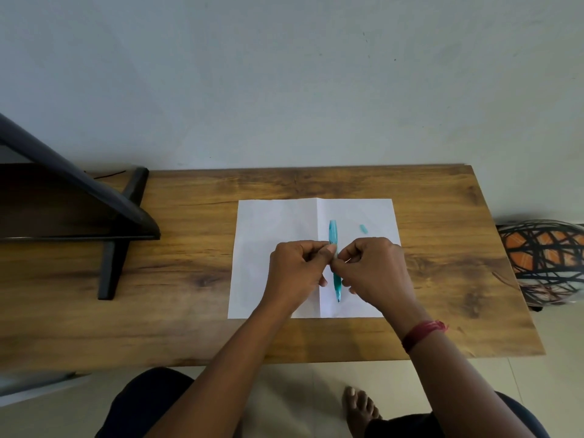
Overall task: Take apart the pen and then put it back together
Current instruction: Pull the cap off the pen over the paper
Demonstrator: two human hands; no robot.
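A turquoise pen (333, 233) lies lengthwise on a white sheet of paper (268, 229), its tip pointing toward me. My left hand (295, 273) and my right hand (376, 270) meet over the pen's middle, fingertips pinched together on the barrel, which they partly hide. The lower barrel and tip (337, 289) show between the hands. A small turquoise piece (363, 228) lies apart on the paper, to the right of the pen's far end.
The paper rests on a wooden table (189, 263) set against a pale wall. A black angled stand (120, 222) takes up the table's left side. A patterned object (546, 260) sits beyond the right edge. My bare foot (360, 406) is on the floor below.
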